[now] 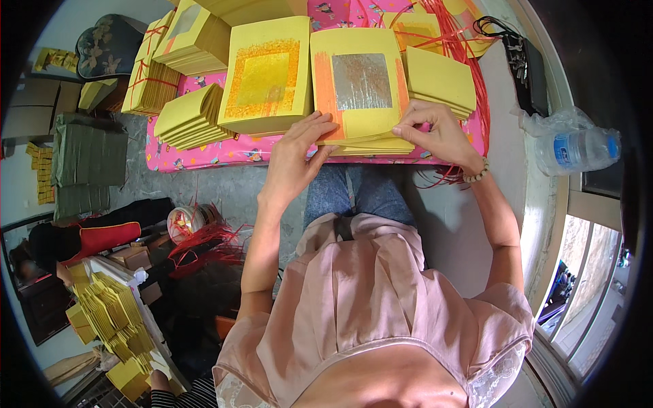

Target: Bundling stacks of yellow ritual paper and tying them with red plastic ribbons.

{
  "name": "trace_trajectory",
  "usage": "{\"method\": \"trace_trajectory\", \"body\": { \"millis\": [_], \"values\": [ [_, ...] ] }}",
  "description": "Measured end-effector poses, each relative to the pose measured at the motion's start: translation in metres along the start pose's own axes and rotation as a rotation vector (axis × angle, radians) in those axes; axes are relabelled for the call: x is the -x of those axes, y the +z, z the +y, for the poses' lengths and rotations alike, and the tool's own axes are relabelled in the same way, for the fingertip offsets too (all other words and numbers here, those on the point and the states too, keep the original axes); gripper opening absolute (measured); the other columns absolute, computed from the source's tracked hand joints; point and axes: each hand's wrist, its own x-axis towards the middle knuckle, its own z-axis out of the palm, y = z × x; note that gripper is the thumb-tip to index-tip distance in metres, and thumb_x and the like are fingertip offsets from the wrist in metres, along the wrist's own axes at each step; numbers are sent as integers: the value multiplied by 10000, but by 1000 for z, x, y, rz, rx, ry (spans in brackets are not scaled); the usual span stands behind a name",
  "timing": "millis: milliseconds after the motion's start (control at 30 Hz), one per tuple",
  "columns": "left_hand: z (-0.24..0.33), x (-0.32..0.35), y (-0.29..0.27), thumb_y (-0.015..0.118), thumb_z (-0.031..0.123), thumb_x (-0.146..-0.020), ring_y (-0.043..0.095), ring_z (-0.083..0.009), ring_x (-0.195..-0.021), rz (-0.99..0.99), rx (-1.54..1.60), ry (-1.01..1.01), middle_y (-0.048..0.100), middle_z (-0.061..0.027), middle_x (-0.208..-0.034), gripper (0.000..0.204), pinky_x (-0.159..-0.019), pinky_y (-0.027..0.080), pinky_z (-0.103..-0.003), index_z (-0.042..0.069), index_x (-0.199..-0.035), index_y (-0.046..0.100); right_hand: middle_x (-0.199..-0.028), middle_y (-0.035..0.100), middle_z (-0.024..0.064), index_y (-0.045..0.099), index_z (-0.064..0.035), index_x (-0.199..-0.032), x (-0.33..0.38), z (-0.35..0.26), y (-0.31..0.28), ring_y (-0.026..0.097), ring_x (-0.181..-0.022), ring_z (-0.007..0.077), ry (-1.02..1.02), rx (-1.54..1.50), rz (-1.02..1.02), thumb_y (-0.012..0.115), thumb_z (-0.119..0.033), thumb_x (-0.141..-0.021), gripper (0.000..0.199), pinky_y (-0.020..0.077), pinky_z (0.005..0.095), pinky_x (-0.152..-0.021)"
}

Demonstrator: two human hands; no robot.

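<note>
Pinching the near edge of the silver-foil paper stack (360, 95), left hand (296, 153) and right hand (435, 132) close on it, steadying sheets; gold-foil stack (266, 75) lies just left.

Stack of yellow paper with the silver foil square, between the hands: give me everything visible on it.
The stack of yellow paper sheets with a silver foil square lies flat on the pink patterned cloth, near its front edge. The top sheet is yellow, with a dull silver square in the middle and orange bands down both sides. Many thin sheets show at the near edge. The left hand grips the lower left corner; the right hand pinches the lower right edge.
</note>
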Motion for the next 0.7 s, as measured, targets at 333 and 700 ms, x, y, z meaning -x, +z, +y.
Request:
{"method": "trace_trajectory", "body": {
  "millis": [333, 700],
  "values": [
    [0, 1, 3, 702, 93, -828, 558, -323, -1208, 36, -28, 31, 641, -170, -1189, 295, -987, 467, -411, 35, -1114, 660, -671, 525, 10, 702, 18, -779, -2, 8, 2, 479, -627, 82, 54, -78, -6, 734, -154, -842, 186, 366, 260, -563],
    [1, 1, 4, 709, 92, -817, 557, -315, -1212, 38, -29, 14, 641, -163, -1196, 299, -988, 467, -411, 43, -1110, 666, -711, 536, -5, 672, 21, -746, -4, 6, 0, 481, -681, 63, 146, -80, -48, 702, -91, -861, 164, 374, 240, -618]
  ]
}}
